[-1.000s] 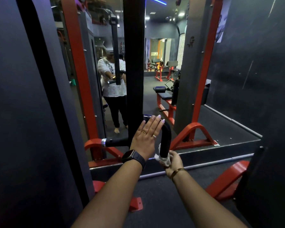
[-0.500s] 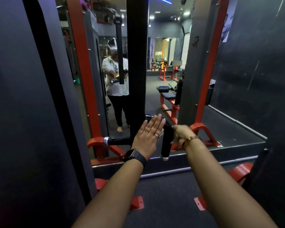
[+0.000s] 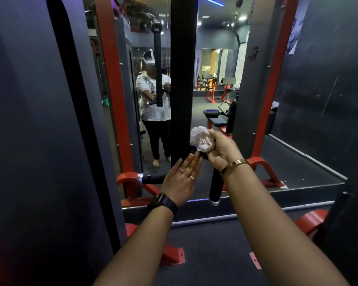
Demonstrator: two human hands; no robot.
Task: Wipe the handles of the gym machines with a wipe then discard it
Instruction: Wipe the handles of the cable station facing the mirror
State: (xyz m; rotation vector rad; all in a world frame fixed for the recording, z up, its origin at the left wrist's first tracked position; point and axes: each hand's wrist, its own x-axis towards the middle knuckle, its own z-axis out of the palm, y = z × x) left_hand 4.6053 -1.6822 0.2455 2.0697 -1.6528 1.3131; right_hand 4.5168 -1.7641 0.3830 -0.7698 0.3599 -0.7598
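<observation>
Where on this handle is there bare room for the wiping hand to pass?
Free: the vertical grip below the right hand, and the horizontal bar left of the left hand. Crowded: the bend, where both hands and the wipe meet.

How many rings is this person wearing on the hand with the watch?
1 that shows: a gold ring on a finger of the left hand, which lies flat against the black handle. Others may be hidden; the fingers are partly blurred.
</observation>
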